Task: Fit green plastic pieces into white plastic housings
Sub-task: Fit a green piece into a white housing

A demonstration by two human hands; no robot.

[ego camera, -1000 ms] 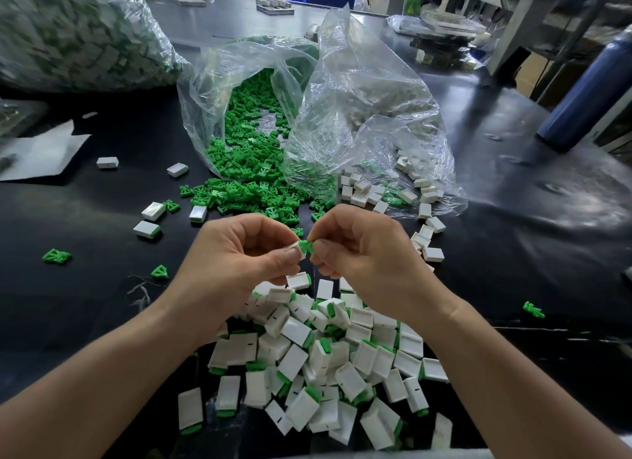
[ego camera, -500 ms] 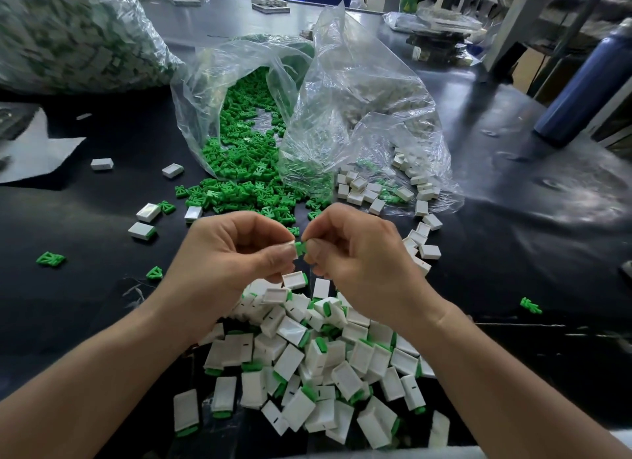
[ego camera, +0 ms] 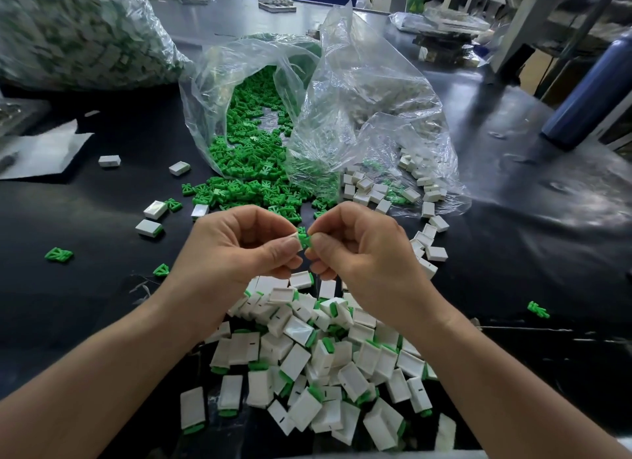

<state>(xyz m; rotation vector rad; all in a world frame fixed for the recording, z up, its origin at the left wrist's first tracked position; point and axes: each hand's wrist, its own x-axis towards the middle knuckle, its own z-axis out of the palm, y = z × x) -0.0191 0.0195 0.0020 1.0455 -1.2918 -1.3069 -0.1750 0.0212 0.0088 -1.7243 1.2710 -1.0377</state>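
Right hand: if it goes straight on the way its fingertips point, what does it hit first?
Likely the white housing pinched in the left hand: the right hand points at it, its green piece at the housing's mouth. Depth unclear, so not certain.

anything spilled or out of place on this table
Yes. Green pieces spill from the open clear bag onto the black table; far from that heap lie a right stray and a left stray.
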